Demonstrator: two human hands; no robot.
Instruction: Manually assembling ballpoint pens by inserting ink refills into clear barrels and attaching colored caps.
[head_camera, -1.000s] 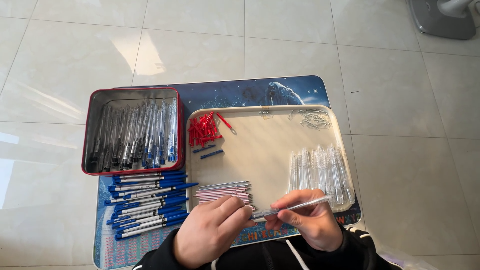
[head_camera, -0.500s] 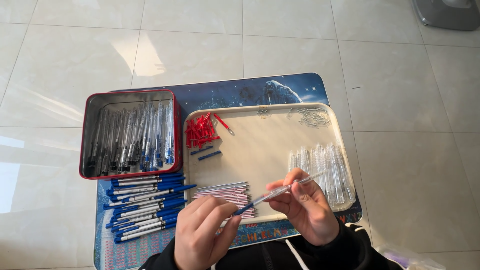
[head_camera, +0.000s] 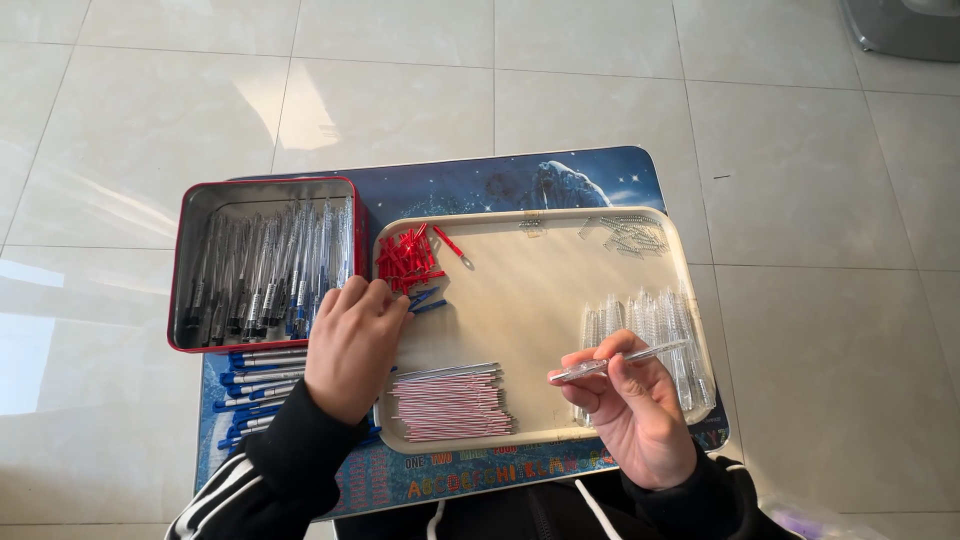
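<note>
My right hand (head_camera: 640, 420) pinches a clear pen barrel (head_camera: 620, 361) between thumb and fingers, level above the cream tray (head_camera: 540, 300), near the heap of clear barrels (head_camera: 655, 325). My left hand (head_camera: 352, 345) reaches to the pile of red caps (head_camera: 408, 262) at the tray's corner, fingertips touching them, beside the red tin (head_camera: 265, 262) of pens. Striped refills (head_camera: 450, 405) lie between my hands.

1. Tin box (head_camera: 196, 200): rectangular, open-topped container with a red rim and grey metal inside; it stands just left of the cream tray (head_camera: 520, 330), touching its left edge, and holds clear pens.
2. Printed mat (head_camera: 480, 185): dark blue, with a night-sky picture behind the cream tray and a strip of multicoloured lettering along the edge in front of it.
</note>
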